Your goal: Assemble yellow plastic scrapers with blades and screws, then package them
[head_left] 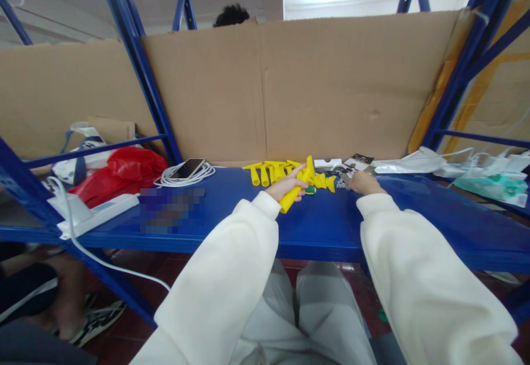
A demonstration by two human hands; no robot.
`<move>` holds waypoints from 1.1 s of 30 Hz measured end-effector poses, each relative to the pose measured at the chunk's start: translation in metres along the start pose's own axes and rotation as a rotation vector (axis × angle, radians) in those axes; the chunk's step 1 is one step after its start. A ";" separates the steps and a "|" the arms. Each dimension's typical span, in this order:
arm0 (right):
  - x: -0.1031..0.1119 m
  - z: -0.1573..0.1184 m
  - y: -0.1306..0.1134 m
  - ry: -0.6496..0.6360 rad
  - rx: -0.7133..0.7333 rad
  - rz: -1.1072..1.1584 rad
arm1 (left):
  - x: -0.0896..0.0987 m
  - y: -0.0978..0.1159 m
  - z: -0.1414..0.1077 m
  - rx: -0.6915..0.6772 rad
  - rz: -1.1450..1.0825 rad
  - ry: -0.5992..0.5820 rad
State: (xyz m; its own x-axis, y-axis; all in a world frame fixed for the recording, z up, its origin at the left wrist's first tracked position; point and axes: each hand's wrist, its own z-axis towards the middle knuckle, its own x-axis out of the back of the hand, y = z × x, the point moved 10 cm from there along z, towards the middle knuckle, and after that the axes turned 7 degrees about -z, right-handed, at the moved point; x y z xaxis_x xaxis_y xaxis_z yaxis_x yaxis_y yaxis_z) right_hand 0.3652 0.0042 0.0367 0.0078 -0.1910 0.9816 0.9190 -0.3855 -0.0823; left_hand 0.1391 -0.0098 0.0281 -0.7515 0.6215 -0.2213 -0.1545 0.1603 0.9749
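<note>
My left hand (284, 187) is wrapped round a yellow plastic handle-shaped piece (291, 200), its thick round end toward me and its narrower end pointing up and away. Behind and left of that hand, several similar yellow pieces (265, 175) lie in a row on the blue shelf top (244, 216). Smaller yellow pieces (330, 183) lie between my two hands. My right hand (365, 183) is down at a pile of small metal parts (342, 182), its fingers drawn together. Whatever is between those fingertips is too small to make out.
A cardboard panel (331, 89) closes off the back. To the left are a phone (189, 169) on a coiled white cable (165, 178), a red plastic bag (124, 172) and a white power strip (103, 213). A green-and-white plastic bag (492, 185) lies right. Another person's leg shows lower left.
</note>
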 end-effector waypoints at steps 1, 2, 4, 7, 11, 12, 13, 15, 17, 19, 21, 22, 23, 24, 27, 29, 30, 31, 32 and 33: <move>0.000 -0.001 0.000 -0.005 -0.002 -0.004 | -0.001 -0.001 0.000 0.007 0.003 -0.006; 0.000 -0.001 -0.001 -0.008 -0.005 -0.007 | -0.002 -0.001 0.000 0.012 0.005 -0.012; 0.001 -0.003 -0.001 -0.013 -0.016 -0.009 | -0.002 -0.001 0.000 0.020 0.010 -0.020; 0.004 -0.004 -0.001 -0.003 -0.013 -0.006 | -0.001 -0.001 0.000 0.021 0.019 -0.011; 0.002 -0.001 -0.001 0.008 0.023 0.000 | 0.001 -0.001 0.000 0.013 0.023 0.007; 0.001 0.000 -0.001 0.004 0.034 0.002 | 0.001 -0.001 0.001 0.012 0.023 0.003; -0.001 0.001 -0.001 0.000 0.045 0.003 | 0.000 -0.001 0.001 0.012 0.023 -0.002; -0.002 0.001 -0.003 -0.008 0.063 0.004 | 0.000 0.000 0.001 0.012 0.024 -0.012; -0.003 -0.001 -0.004 -0.018 0.071 0.000 | -0.001 0.000 0.001 0.012 0.025 -0.012; -0.003 -0.003 -0.006 -0.026 0.074 -0.009 | -0.001 0.000 0.000 0.014 0.027 -0.004; -0.003 -0.004 -0.008 -0.027 0.079 -0.014 | -0.001 0.000 0.000 0.019 0.033 0.002; -0.003 -0.005 -0.008 -0.028 0.081 -0.015 | -0.001 0.000 0.000 0.022 0.037 0.002; -0.004 -0.004 -0.009 -0.030 0.085 -0.016 | -0.001 0.000 0.000 0.023 0.040 0.000; -0.005 -0.004 -0.009 -0.032 0.086 -0.017 | -0.001 -0.001 0.001 0.023 0.044 -0.003; -0.008 -0.001 -0.008 -0.037 0.087 -0.030 | 0.000 -0.001 0.002 0.016 0.056 -0.008; -0.010 0.001 -0.006 -0.046 0.081 -0.038 | 0.001 -0.001 0.003 0.014 0.064 -0.006; -0.012 0.002 -0.006 -0.048 0.081 -0.041 | 0.001 -0.001 0.003 0.014 0.067 -0.005; -0.013 0.004 -0.006 -0.051 0.083 -0.041 | 0.001 -0.001 0.003 0.015 0.069 -0.003; -0.014 0.005 -0.005 -0.050 0.085 -0.040 | 0.001 -0.001 0.002 0.016 0.070 0.001; -0.015 0.007 -0.004 -0.048 0.087 -0.037 | 0.001 0.000 0.002 0.018 0.070 0.006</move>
State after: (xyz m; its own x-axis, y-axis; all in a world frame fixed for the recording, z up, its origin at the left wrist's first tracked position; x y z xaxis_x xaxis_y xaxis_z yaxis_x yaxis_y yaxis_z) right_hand 0.3638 0.0150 0.0233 -0.0104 -0.1341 0.9909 0.9498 -0.3112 -0.0322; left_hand 0.1395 -0.0080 0.0275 -0.7641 0.6270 -0.1519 -0.0898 0.1298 0.9875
